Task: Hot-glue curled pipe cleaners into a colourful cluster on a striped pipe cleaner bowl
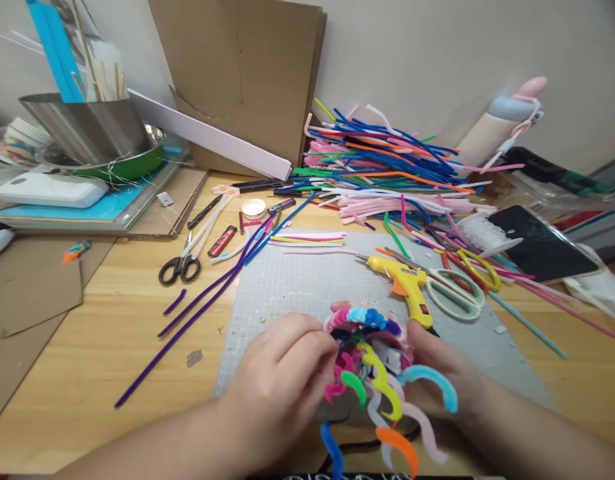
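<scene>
Between my two hands, above the grey cutting mat [282, 293], is a pipe-cleaner craft [374, 320] with a multicoloured arched band and curly tails in yellow, green, pink, blue, white and orange. My right hand [437, 367] is closed around its right side, fingers partly hidden behind it. At its left edge my left hand [287, 367] is closed with fingertips pinched together; whether they grip the craft or a small part is hidden. Just beyond the craft lies a yellow hot glue gun [407, 287], its nozzle pointing left. Light green scissors [454, 293] rest beside it.
Many loose pipe cleaners [387, 160] are piled at the back. Long purple pipe cleaners [202, 293] and black-handled scissors [180, 268] lie left of the mat. A metal pot [87, 127] stands back left, a dark-screened tablet [542, 243] at right. Cardboard [237, 73] leans on the wall.
</scene>
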`<state>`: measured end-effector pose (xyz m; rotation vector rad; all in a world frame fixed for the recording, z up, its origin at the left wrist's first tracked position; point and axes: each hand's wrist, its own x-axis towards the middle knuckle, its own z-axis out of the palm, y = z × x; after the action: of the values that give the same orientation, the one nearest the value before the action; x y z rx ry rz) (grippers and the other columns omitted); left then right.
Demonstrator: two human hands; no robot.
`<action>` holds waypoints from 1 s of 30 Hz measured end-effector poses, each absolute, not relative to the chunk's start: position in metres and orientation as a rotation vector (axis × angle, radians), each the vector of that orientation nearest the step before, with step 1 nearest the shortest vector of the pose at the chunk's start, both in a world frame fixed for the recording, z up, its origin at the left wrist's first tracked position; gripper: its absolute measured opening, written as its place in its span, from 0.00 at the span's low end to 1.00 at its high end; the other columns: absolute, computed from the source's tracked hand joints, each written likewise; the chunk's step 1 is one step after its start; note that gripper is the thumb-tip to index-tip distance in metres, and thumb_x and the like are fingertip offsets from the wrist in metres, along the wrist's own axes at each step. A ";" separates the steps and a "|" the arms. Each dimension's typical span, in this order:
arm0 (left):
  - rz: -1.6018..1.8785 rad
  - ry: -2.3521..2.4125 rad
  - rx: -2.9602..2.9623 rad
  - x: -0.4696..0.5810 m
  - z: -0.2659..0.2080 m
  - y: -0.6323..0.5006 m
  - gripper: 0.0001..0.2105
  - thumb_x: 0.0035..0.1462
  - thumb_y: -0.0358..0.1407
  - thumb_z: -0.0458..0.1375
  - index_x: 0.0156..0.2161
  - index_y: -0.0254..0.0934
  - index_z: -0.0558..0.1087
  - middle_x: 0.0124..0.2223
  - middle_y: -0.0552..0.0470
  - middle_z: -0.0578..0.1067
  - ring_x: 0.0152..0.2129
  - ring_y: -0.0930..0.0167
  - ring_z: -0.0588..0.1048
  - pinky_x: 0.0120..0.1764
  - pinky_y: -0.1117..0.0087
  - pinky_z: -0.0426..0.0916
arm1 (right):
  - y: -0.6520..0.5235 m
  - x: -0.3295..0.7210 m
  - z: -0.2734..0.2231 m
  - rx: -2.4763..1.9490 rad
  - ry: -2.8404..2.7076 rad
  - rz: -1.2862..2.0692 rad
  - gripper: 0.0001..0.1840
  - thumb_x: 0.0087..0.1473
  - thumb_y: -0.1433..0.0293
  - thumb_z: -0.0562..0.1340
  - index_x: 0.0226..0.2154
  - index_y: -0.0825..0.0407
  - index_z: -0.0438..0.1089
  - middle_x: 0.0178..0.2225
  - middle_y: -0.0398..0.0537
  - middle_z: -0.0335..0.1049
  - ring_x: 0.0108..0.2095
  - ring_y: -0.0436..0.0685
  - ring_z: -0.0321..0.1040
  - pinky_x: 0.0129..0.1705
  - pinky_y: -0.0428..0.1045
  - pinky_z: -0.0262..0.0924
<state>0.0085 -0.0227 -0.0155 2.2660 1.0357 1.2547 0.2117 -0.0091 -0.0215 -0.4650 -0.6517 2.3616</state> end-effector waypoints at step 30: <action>1.138 1.037 2.717 0.000 -0.004 -0.021 0.06 0.55 0.25 0.55 0.37 0.31 0.74 0.47 0.44 0.75 0.44 0.63 0.71 0.44 0.61 0.68 | -0.006 0.218 -0.022 -0.583 -0.885 2.350 0.28 0.52 0.61 0.65 0.54 0.46 0.63 0.52 0.50 0.65 0.48 0.58 0.67 0.50 0.54 0.58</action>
<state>0.0004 -0.0214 -0.0040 2.7166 1.0373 1.1375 0.2178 -0.0056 -0.0224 -0.5835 -0.8850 2.3502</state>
